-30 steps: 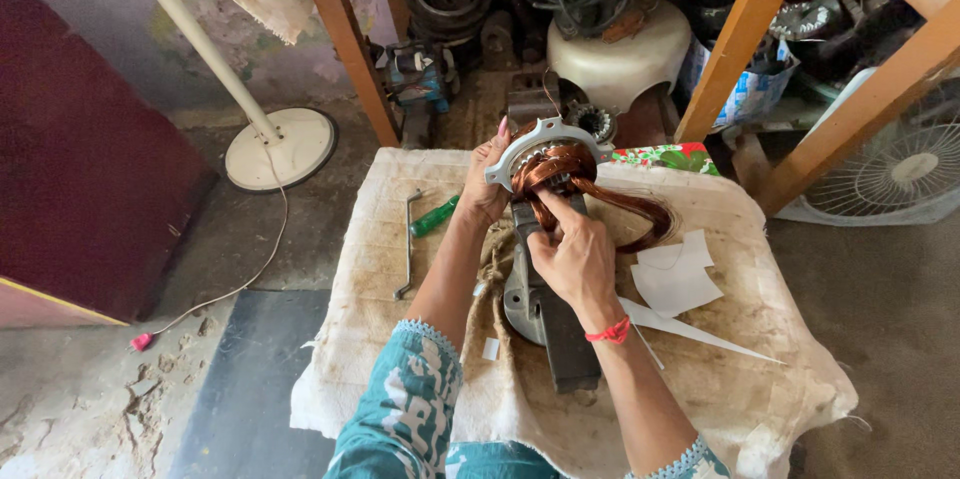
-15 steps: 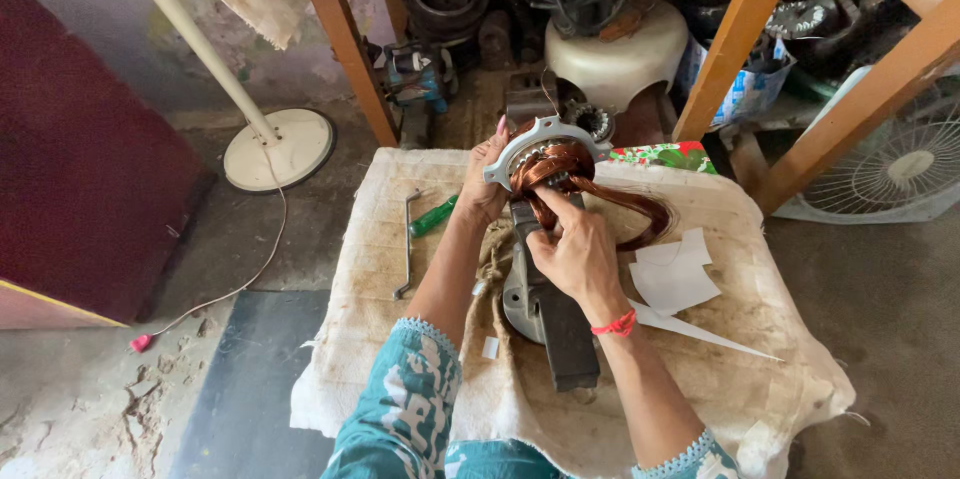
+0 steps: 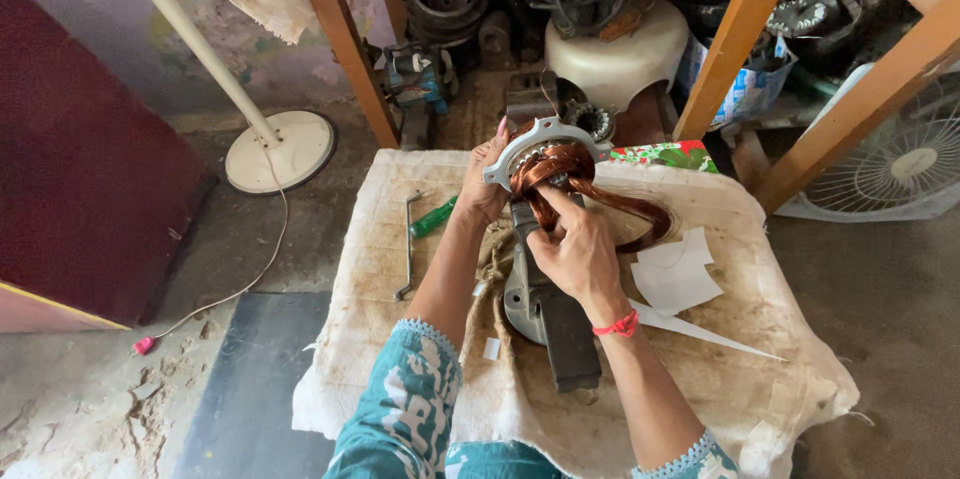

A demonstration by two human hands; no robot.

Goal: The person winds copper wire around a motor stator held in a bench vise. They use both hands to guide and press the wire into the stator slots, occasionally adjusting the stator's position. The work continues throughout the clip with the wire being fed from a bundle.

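A grey metal motor stator [image 3: 545,139] with copper wire windings stands upright on a dark block [image 3: 560,324] over a cloth-covered table [image 3: 770,349]. My left hand [image 3: 484,184] grips the stator's left rim. My right hand [image 3: 572,247] pinches the copper coil [image 3: 560,171] at the stator's front; a loose loop of the same wire [image 3: 640,214] trails to the right across the cloth.
A green-handled screwdriver [image 3: 433,219] and a bent metal rod [image 3: 408,249] lie on the table's left. White paper pieces [image 3: 678,274] lie at the right. Wooden posts [image 3: 735,39], a fan stand base [image 3: 278,149], a white fan [image 3: 900,169] and motor parts surround the table.
My right hand has shifted slightly on the copper coil; the stator and left hand stay about where they were.
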